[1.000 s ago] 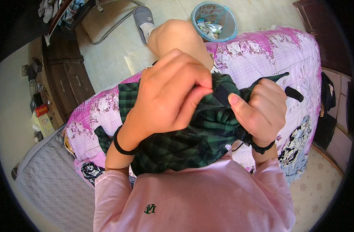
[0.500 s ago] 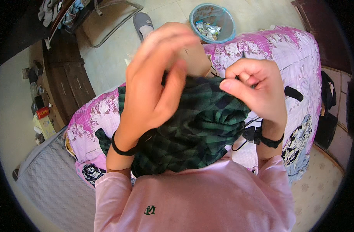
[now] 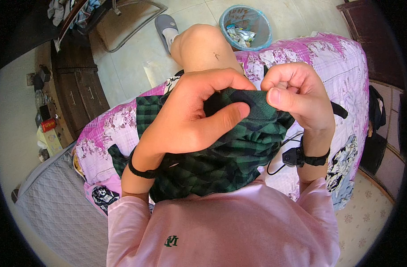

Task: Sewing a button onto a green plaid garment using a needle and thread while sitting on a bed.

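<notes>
Across my lap lies a crumpled green and dark checked garment (image 3: 225,155); its exact kind cannot be made out. My right hand (image 3: 299,95) pinches its upper edge between thumb and bent fingers. My left hand (image 3: 190,113) curves round the same edge, its thumb lying on the front of the cloth and its forefinger along the top, close to the right hand. The left hand's other fingers are mostly hidden. Black bands circle both wrists, and a small black device (image 3: 293,156) with a cable sits at the right one.
I sit on a pink and white flowered sheet (image 3: 346,58). Beyond my bare knee, a blue-lined bin (image 3: 245,40) holds some wrappers. Patterned clothes (image 3: 341,173) lie to the right. At left are a grey quilted mattress (image 3: 56,204) and a dark wooden cabinet (image 3: 79,89).
My left hand, blurred and raised off the cloth before, has come down to the garment's edge beside the right hand. The right hand keeps its pinch and has shifted slightly right.
</notes>
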`<action>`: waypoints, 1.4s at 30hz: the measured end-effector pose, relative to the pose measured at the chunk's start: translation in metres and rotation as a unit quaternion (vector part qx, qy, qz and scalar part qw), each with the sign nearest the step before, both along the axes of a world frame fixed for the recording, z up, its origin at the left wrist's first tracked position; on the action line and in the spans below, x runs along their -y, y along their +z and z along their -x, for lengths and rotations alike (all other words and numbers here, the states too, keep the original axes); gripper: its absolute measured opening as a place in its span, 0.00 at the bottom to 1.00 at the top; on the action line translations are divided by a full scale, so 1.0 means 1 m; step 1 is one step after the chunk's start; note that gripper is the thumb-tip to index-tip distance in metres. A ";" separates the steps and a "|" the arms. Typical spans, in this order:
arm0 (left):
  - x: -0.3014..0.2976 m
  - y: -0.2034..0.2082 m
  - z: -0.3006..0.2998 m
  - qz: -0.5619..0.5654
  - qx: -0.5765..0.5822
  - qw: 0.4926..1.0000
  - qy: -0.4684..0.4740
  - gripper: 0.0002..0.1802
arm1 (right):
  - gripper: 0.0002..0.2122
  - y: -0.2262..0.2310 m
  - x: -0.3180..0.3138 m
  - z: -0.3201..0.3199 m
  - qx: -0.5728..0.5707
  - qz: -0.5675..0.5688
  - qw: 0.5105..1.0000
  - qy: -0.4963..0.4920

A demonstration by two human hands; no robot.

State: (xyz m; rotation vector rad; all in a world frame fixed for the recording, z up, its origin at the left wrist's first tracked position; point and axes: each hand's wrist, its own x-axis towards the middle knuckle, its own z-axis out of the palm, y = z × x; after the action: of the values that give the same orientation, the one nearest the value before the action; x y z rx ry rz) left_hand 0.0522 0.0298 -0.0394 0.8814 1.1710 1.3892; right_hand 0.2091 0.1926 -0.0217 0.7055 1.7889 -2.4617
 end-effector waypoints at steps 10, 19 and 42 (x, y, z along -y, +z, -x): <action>-0.008 0.000 0.013 -0.163 -0.436 0.881 0.091 0.11 | 0.09 -0.006 -0.018 0.001 -0.103 -0.481 0.866 0.092; 0.006 0.037 0.022 -0.471 -0.656 0.537 0.243 0.22 | 0.16 0.081 0.037 -0.016 -0.203 -0.638 0.741 0.053; 0.047 -0.021 0.004 -0.426 -0.544 0.659 0.298 0.17 | 0.11 0.052 0.053 0.028 -0.308 -0.543 0.780 0.039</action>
State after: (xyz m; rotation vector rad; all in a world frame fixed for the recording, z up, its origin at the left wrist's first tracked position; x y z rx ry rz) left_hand 0.0484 -0.0175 -0.0600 2.4062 1.7857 2.0683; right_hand 0.1815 0.1392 0.0306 -0.3206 3.3687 -1.4197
